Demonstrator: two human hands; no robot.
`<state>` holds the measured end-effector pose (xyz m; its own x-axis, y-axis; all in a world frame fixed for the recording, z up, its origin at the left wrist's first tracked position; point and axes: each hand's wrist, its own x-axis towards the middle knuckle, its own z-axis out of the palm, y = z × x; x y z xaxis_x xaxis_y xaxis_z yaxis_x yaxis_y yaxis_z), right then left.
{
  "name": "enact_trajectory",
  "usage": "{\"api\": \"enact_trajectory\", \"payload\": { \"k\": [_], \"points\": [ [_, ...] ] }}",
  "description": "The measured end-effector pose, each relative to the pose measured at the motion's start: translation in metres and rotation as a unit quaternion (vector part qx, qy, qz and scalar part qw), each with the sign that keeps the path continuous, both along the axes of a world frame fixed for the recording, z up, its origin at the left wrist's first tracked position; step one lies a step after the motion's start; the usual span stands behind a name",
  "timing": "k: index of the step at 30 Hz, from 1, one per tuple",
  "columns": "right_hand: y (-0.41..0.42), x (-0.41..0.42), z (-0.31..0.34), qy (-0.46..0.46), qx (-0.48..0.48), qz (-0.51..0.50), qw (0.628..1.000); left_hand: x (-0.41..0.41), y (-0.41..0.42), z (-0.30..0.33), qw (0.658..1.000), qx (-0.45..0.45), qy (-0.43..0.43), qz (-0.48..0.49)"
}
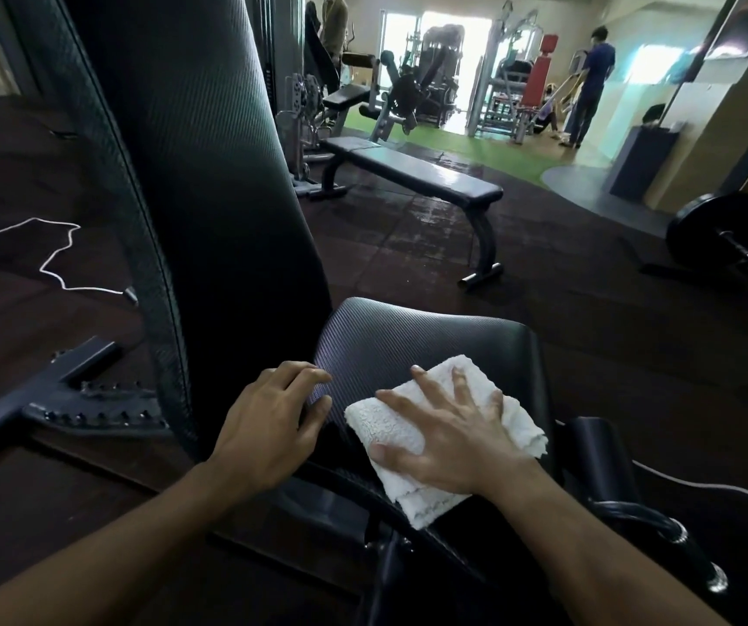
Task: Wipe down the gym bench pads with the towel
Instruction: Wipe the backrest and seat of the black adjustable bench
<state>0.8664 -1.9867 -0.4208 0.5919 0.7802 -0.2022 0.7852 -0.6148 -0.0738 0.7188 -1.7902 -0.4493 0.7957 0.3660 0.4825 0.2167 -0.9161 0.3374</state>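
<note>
Pressing one white folded towel (412,438) flat onto seat pad (430,354), near its front edge; lower folds hang over that edge. Right hand (448,438) on top of towel, fingers straight and spread, palm down, nothing gripped. Left hand (272,426) just beside towel, not touching it; resting on left edge of seat pad, fingers loosely bent, holding nothing.

Two pads on this bench: seat pad, plus one tall back pad (209,164) raised steeply on the left, both black, ribbed texture. One dark roller pad (597,454) right of towel, on a curved chrome bar (679,544). Toothed adjustment rail (92,406) on frame, lower left.

Further out: one flat bench (412,171) on dark rubber floor (588,318), well apart. One barbell (724,232) with black plate, far right. One white cord (47,259) on floor, left. Two standing people in background: one in blue (593,83) far right, one (333,24) top centre, partly cropped. Several machines behind them, count unclear.
</note>
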Motion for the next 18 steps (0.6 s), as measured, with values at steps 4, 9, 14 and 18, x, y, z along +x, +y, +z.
{"api": "enact_trajectory", "payload": {
  "k": [4,9,14,18],
  "points": [
    [-0.001,-0.002,-0.003,0.015,0.010,-0.018,1.000,0.000,-0.001,0.004,1.000,0.011,-0.007,-0.006],
    [-0.001,-0.013,-0.005,-0.003,0.022,-0.040,0.999,0.001,0.002,0.003,1.000,0.016,0.009,-0.007],
    [0.000,-0.027,-0.008,-0.030,0.056,-0.055,0.996,0.003,0.002,0.006,0.999,0.025,0.040,-0.020],
    [-0.001,-0.039,-0.011,-0.042,0.084,-0.077,0.993,0.000,0.005,0.011,0.998,0.034,0.052,-0.022]
  ]
}}
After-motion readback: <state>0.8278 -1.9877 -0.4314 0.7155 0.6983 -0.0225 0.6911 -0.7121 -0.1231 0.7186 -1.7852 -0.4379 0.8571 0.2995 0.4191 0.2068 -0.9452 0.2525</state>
